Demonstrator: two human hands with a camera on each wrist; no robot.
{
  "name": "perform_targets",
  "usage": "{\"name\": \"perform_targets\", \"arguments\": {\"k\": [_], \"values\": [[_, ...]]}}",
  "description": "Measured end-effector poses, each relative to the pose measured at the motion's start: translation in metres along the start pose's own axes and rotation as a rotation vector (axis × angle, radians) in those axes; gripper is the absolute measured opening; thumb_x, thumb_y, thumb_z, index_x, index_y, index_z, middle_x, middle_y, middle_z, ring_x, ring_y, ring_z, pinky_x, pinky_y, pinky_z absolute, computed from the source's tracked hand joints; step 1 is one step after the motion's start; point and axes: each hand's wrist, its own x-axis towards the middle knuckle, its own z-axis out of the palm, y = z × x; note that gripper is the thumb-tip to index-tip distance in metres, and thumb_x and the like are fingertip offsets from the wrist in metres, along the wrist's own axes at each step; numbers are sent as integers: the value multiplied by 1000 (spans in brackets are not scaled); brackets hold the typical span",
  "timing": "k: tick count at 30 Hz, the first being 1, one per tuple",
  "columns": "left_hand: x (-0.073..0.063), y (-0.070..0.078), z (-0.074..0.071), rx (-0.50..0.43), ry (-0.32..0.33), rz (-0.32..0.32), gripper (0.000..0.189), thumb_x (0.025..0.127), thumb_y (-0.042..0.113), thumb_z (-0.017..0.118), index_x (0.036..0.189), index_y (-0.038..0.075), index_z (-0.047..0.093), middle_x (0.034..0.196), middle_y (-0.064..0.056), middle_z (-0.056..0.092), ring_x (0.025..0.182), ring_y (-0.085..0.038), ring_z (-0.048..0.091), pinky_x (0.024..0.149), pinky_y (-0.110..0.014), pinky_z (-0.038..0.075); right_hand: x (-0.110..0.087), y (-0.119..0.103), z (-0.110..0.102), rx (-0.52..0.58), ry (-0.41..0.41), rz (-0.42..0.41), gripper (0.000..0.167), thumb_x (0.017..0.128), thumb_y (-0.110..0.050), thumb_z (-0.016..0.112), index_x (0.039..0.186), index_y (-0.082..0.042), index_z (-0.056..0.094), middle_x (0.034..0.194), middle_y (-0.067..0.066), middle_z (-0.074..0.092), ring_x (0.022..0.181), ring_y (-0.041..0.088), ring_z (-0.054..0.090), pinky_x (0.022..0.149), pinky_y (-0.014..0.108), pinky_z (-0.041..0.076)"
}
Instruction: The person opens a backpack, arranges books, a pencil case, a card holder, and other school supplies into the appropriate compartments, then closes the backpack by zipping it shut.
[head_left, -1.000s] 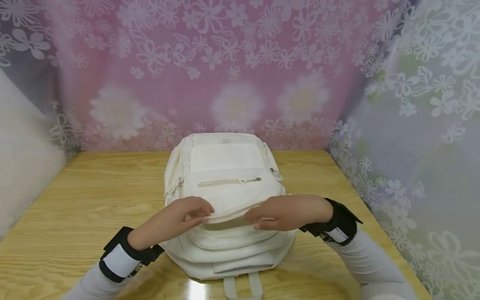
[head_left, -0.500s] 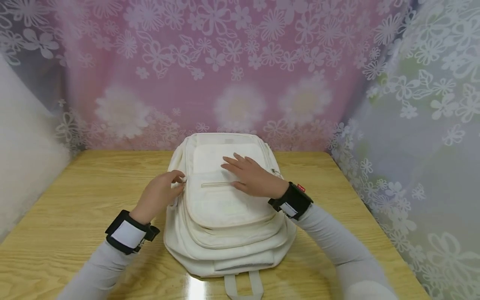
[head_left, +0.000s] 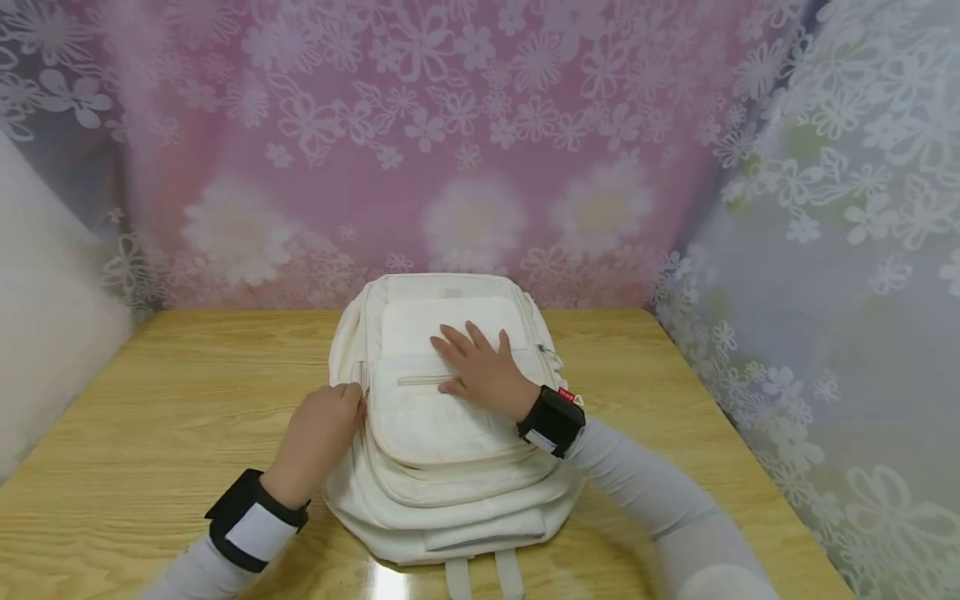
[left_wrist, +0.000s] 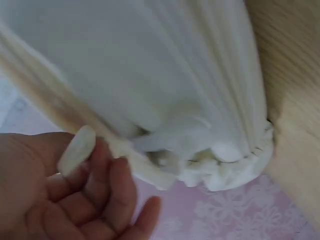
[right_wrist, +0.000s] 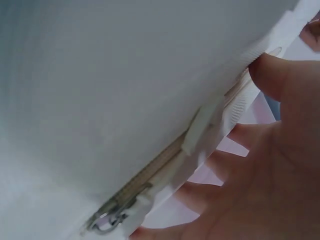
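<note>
A cream backpack (head_left: 435, 429) lies on the table with its front panel up and its top loop toward me. At its left side, my left hand (head_left: 318, 437) pinches the pull tab (left_wrist: 77, 149) of a side zipper between thumb and fingers. My right hand (head_left: 483, 371) rests on the front panel with its fingers spread. It lies over part of the front pocket zipper (head_left: 420, 380). In the right wrist view that zipper's metal slider (right_wrist: 107, 222) shows beyond the fingers.
The wooden table (head_left: 187, 400) extends to both sides of the backpack. A pink floral curtain (head_left: 360, 183) hangs behind it, with a paler floral curtain (head_left: 840, 333) along the right. The backpack's loop strap (head_left: 510, 575) lies at the near side.
Both hands have left the lifted lower edge of the front pocket, which now lies flat. The left hand moved to the left side zipper and took its tab; the right moved up onto the panel.
</note>
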Motion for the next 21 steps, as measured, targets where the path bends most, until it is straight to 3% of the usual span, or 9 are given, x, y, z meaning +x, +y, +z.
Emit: {"name": "perform_targets", "arguments": {"k": [5,11,17,21], "values": [[-18,26,-16,28,-108,-9,21,78,6,71,67,4,52,57,-6,54,48,-20,50,45,-30,38,-4,-6,1,-4,13,39,67,93,-46,48,150,-24,20,157,2,16,145,30,13,106,68,15],[-30,57,-25,-18,-172,106,24,72,6,72,62,8,50,55,0,51,49,-13,44,49,-26,35,-5,-9,1,-5,10,51,67,93,-46,48,150,-23,21,157,3,16,145,31,14,105,69,16],[-24,85,-21,-235,-176,149,22,79,9,70,65,10,54,55,4,48,50,-8,44,52,-22,37,-4,-7,5,-31,42,42,67,93,-46,48,150,-23,21,157,3,17,144,31,15,104,70,17],[-16,99,-12,-286,-145,160,19,83,12,68,67,12,57,58,4,52,54,-8,47,54,-20,39,-2,-4,5,-53,51,27,67,94,-47,47,150,-24,18,157,3,16,145,31,14,104,69,17]]}}
